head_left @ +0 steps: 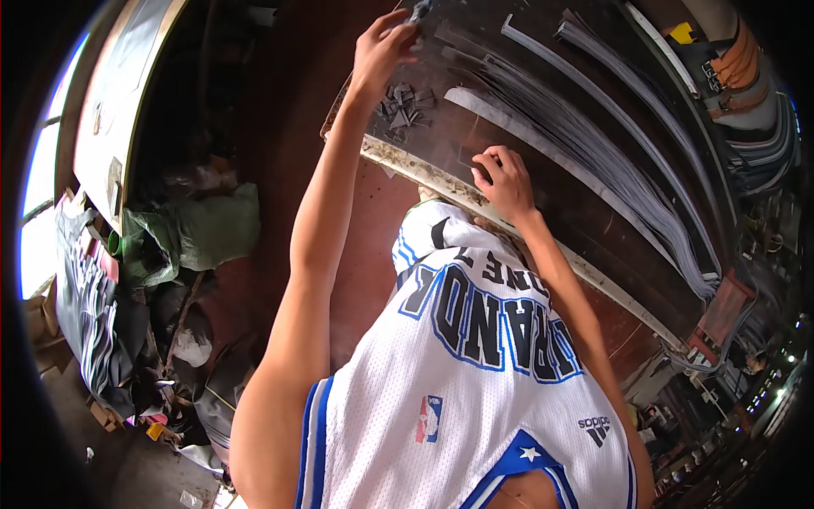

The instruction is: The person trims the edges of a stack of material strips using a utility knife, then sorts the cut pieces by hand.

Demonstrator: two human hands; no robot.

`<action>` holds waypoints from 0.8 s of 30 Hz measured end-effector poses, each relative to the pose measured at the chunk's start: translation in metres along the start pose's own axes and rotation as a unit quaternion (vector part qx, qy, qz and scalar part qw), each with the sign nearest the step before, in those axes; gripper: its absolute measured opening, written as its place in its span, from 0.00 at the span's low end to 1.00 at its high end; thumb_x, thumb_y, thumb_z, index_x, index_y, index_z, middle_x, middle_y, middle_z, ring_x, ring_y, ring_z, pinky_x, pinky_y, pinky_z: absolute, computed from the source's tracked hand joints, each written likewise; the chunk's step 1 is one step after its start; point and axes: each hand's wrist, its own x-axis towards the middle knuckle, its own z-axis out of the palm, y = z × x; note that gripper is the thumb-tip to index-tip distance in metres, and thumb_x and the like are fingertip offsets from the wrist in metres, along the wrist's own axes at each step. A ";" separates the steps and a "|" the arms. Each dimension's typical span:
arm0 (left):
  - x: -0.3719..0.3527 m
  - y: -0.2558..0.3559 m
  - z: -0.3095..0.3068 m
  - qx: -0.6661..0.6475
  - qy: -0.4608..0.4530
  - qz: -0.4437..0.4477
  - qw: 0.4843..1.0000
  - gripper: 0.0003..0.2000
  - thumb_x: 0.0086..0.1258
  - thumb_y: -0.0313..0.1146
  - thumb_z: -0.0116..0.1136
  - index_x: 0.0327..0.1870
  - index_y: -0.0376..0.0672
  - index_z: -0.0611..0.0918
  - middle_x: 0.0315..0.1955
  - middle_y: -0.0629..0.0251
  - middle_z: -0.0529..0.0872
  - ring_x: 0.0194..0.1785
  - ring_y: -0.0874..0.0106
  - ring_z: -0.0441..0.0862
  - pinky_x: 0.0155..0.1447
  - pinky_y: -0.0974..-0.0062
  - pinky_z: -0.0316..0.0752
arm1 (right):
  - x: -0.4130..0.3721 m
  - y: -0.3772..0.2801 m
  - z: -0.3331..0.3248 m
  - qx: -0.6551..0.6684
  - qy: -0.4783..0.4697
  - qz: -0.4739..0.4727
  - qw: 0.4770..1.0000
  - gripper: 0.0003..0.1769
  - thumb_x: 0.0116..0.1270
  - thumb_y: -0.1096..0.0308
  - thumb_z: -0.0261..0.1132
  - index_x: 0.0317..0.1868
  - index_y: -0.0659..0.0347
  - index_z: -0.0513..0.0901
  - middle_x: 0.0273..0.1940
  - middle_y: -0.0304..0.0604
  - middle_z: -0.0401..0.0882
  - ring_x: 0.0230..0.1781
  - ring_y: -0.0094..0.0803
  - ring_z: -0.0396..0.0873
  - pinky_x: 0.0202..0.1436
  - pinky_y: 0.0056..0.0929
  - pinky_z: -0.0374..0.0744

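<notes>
My left hand (388, 53) reaches to the far left part of the dark table (458, 140), its fingers curled around a small grey-blue item (419, 12) that is partly hidden. Below that hand, a small heap of dark grey scraps (405, 107) lies near the table's edge. My right hand (505, 180) is over the front of the table, fingers bent and partly closed; whether anything is between them cannot be made out. Beyond it, long grey strips (577, 161) lie in curved bundles across the table.
A reddish block (723, 307) sits at the strips' right end. Brown straps and stacked dark material (738, 76) are at the upper right. At left are a green sack (219, 227), piled grey sheets (93, 314) and a pale-topped table (123, 93).
</notes>
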 end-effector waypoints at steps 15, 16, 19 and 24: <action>-0.133 -0.035 -0.045 -0.113 0.052 -0.097 0.987 0.19 0.75 0.32 0.56 0.65 0.41 0.77 0.40 0.69 0.84 0.42 0.81 0.80 0.46 0.77 0.81 | 0.006 0.002 0.007 0.009 0.017 0.002 1.000 0.14 0.55 0.72 0.73 0.43 0.56 0.84 0.42 0.41 0.77 0.42 0.41 0.77 0.50 0.38 0.77; -0.135 -0.037 -0.046 -0.109 0.058 -0.096 0.988 0.19 0.76 0.31 0.54 0.66 0.38 0.76 0.38 0.69 0.85 0.40 0.79 0.84 0.44 0.77 0.82 | 0.007 0.000 0.007 0.009 0.015 0.004 1.000 0.14 0.55 0.72 0.73 0.43 0.56 0.84 0.42 0.41 0.77 0.42 0.41 0.77 0.50 0.38 0.77; -0.141 -0.041 -0.044 -0.100 0.044 -0.112 0.988 0.19 0.75 0.33 0.57 0.65 0.41 0.77 0.40 0.70 0.84 0.41 0.82 0.79 0.46 0.78 0.79 | 0.007 0.000 0.009 0.007 0.012 0.008 1.000 0.14 0.55 0.72 0.73 0.43 0.56 0.84 0.42 0.41 0.77 0.42 0.42 0.77 0.50 0.39 0.77; -0.145 -0.044 -0.039 -0.080 0.020 -0.118 0.990 0.18 0.75 0.32 0.55 0.64 0.42 0.78 0.41 0.69 0.85 0.40 0.81 0.80 0.47 0.79 0.77 | 0.010 -0.002 0.012 0.009 0.021 0.009 1.000 0.14 0.56 0.72 0.73 0.43 0.55 0.83 0.42 0.41 0.77 0.43 0.42 0.77 0.50 0.39 0.77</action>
